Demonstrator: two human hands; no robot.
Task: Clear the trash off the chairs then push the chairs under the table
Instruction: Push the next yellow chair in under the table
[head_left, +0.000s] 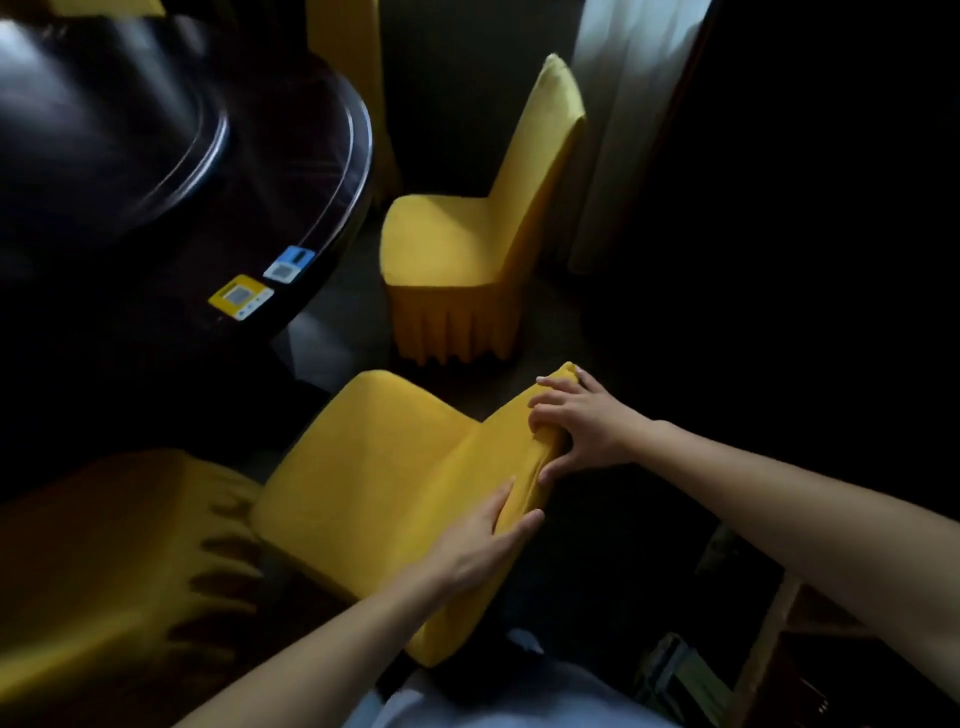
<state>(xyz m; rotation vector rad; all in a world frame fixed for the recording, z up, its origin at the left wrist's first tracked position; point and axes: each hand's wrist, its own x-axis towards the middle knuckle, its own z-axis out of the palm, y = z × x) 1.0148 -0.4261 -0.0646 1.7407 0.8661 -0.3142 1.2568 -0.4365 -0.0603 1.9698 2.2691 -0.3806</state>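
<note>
Yellow fabric-covered chair (374, 467), seat bare, points toward the dark round wooden table (156, 171) up-left; left hand (483, 540) and right hand (582, 426) both clasp its backrest top, nearest me, behind the push line.

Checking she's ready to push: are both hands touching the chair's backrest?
Touching. The head view shows the left hand and right hand gripping the backrest top.

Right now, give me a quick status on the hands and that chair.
Both hands, left and right, gripping the near chair backrest. Seat bare, no trash visible. Chair not yet under the table. Second chair stands beyond.
</note>
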